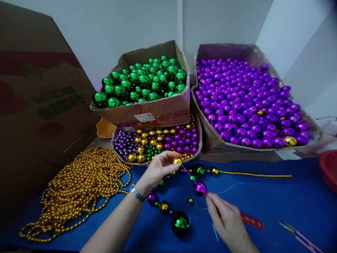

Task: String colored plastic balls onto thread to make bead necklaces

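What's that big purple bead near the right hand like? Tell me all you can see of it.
The purple bead is round, glossy and mirror-like, probably metallised plastic. It sits threaded on a thin needle or wire that slants up to a gold bead pinched by the left hand. The fingertips of the right hand touch its lower right side. It hangs just above the blue table cover, with a small green bead right above it on the same line.
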The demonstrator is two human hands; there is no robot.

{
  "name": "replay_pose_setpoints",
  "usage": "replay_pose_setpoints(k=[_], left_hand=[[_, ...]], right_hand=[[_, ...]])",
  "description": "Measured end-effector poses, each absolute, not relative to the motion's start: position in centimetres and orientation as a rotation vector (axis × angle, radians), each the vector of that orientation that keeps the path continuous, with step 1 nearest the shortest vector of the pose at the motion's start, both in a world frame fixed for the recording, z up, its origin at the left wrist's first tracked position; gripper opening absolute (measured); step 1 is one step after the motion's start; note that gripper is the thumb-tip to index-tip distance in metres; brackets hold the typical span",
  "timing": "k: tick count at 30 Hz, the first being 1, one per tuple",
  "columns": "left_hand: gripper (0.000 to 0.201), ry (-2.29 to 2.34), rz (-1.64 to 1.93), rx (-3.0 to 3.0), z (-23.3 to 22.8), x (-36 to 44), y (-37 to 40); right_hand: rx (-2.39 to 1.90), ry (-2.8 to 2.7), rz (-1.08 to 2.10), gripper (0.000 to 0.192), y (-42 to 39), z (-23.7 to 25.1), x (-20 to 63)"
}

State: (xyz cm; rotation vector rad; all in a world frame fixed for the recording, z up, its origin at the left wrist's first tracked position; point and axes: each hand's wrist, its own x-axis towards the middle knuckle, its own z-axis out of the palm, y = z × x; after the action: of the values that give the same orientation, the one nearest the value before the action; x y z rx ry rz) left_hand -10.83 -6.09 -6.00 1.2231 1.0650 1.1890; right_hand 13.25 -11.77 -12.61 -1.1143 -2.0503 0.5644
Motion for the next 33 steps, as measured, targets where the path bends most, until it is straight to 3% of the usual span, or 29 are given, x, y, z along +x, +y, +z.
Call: replay_pose_setpoints(k=[9,16,24,27,33], left_hand=[[0.033,1.140,1.024,1.553,-4.6,-11.0,-6.7],[0.045,1.004,1.188,1.204,-6.4,-9.4,-7.1],[0.047,1.110,1.192,1.274,-6.5,-9.2,-7.6],[0.047,1.120,1.199,1.234,-6.5,-9.1,-7.8],[0.046,1.125,1.221,1.165,-6.7,-9.1,-7.8]], right_hand=[[-1.074,-2.117,0.326,0.024,-11.5,-13.3,13.3],[-1.246,-2.055,0.541,0.020,-11.7,-12.2,12.8],[-1.175,-2.027,0.558,0.027,-11.2,-13.5,13.3],[-1.213,-1.953,0.719,0.025,-11.1,-13.5,13.4],[-1.303,-1.557,1.407,0.031,-11.4,-13.7,13.0]])
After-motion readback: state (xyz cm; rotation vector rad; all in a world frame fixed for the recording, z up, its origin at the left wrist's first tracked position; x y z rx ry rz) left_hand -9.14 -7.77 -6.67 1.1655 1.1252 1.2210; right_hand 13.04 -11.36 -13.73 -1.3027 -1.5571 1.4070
